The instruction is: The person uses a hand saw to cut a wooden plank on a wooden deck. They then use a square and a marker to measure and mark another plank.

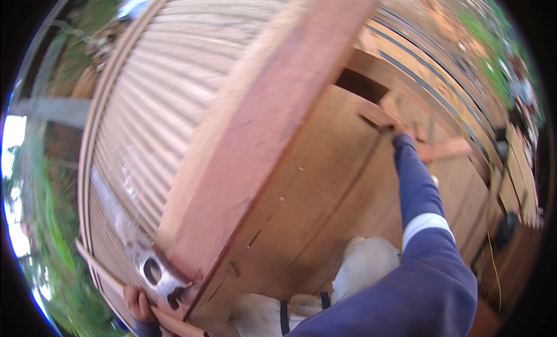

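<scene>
At the lower left, my left hand (138, 307) is closed around a long thin wooden strip (103, 268), which slants along the ribbed wood. Beside it, a hand saw (159, 274) lies with its handle against a thick reddish beam (255, 140) and its blade on the ribs. My right arm stretches far out over a wide board surface (313, 180). At its end my right hand (405, 130), blurred and small, appears closed on the end of a short wooden block (377, 116). Other wood offcuts (445, 149) lie around that hand.
Ribbed wood slats (185, 64) fill the upper left beyond the beam. A dark rectangular gap (361, 85) opens near the far edge of the boards. Planks (516, 180) and a yellow cord (493, 256) are at the right. My knee (366, 267) rests low in the middle.
</scene>
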Demonstrator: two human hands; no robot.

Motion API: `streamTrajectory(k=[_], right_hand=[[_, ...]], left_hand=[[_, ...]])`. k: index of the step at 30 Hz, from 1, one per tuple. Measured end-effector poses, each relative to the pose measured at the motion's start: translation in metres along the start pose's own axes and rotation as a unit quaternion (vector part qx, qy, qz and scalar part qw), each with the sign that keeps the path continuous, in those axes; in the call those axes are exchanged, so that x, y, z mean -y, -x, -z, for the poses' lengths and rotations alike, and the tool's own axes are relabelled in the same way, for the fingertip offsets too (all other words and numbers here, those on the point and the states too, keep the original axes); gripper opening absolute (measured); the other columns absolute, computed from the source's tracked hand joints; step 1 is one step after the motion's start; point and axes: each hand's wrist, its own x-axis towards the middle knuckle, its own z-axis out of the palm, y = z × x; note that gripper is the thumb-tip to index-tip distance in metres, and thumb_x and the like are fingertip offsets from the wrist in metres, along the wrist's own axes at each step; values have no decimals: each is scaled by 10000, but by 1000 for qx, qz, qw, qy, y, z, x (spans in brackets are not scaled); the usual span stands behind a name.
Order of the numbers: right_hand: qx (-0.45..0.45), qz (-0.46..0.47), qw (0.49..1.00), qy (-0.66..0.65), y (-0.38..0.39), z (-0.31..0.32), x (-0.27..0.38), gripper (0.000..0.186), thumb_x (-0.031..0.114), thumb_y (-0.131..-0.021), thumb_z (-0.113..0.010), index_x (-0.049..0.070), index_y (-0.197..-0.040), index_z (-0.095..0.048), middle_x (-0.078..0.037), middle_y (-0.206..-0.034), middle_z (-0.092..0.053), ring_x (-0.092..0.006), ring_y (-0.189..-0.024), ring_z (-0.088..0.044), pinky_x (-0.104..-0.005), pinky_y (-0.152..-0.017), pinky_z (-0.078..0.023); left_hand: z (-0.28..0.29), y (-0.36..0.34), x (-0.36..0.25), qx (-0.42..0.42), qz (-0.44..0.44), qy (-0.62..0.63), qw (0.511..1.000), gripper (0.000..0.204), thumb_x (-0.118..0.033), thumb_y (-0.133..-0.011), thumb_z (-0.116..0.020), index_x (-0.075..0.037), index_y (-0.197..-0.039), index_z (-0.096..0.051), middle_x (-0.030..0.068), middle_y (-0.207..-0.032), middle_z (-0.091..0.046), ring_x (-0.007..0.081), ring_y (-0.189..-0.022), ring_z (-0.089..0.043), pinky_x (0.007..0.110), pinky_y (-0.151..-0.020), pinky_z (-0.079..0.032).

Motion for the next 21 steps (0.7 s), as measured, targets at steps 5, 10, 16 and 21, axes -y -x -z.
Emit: streamTrajectory(k=[5,10,16,21], right_hand=[[35,0,995,97,-34,-29,24,450,422,-897,-587,93,-1193,-670,-161,-1201,-668,-320,-1105,-641,-408,-904,-508],[52,-18,995,-88,-48,-63,6,588,465,-876,-627,25,-1266,-596,-205,-1243,-635,-342,-1159,-606,-407,-970,-477],[117,31,991,-58,-39,-81,24,727,495,-801,-710,-9,-1302,-557,-217,-1279,-612,-325,-1182,-598,-402,-990,-473],[138,-13,988,-63,-40,-90,64,753,508,-782,-713,13,-1325,-551,-196,-1329,-582,-306,-1230,-564,-405,-1022,-450]], left_hand=[[8,-21,-33,-28,-36,-55,997,127,-99,-763,-596,7,-722,-538,147,-693,-513,310,-691,-510,411,-645,-424],[29,-19,-48,44,34,-72,996,225,-238,-786,-601,-18,-769,-646,166,-765,-623,348,-789,-589,429,-776,-446],[20,6,-40,33,75,-77,994,245,-268,-784,-596,-32,-802,-659,159,-771,-614,345,-802,-574,435,-770,-448],[23,-1,-44,42,82,-57,994,252,-270,-793,-608,-22,-799,-652,169,-765,-615,355,-782,-588,439,-754,-454]])
